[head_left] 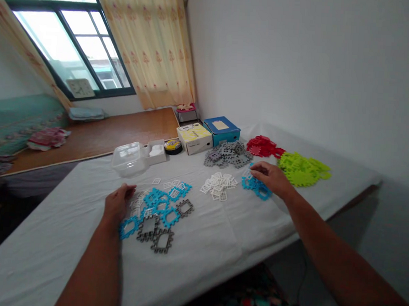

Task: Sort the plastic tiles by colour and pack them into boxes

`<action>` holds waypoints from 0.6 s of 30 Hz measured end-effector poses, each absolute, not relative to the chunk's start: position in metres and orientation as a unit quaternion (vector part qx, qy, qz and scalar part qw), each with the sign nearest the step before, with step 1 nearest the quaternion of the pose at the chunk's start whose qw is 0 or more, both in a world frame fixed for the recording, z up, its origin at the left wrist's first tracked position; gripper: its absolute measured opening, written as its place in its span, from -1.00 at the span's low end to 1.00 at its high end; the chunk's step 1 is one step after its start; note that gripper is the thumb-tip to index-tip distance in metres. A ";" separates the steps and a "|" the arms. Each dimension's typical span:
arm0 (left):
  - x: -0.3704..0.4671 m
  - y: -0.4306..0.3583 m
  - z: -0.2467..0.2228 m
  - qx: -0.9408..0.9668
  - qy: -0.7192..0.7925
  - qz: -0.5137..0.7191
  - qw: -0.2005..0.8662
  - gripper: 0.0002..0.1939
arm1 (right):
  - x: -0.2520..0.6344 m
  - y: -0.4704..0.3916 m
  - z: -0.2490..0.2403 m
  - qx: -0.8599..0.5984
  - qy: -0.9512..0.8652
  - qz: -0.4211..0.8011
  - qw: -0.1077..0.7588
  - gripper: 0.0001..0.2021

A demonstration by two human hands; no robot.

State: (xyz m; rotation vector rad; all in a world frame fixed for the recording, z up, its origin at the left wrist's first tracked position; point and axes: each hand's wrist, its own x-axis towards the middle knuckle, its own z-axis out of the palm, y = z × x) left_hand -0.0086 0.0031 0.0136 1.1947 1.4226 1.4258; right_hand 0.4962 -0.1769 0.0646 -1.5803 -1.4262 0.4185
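Lying on the counter [214,235] just under the nearer, right hand [271,175], the small blue pile [256,185] is sitting well apart from the left hand [116,203]; whether either grip is holding a piece, I cannot tell

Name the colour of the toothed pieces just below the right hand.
Toothed pieces: blue; head view.
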 end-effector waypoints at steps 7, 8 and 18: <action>0.000 -0.009 0.023 0.585 0.597 0.461 0.299 -0.57 | 0.415 -0.141 0.072 -0.564 -0.769 0.081 0.291 -0.78; 0.001 -0.009 0.027 0.613 0.599 0.423 0.295 -0.59 | 0.405 -0.141 0.075 -0.542 -0.790 0.072 0.280 -0.77; 0.021 0.015 0.054 0.745 0.576 0.264 0.211 -0.89 | 0.349 -0.182 0.070 -0.335 -0.936 0.100 0.034 -0.81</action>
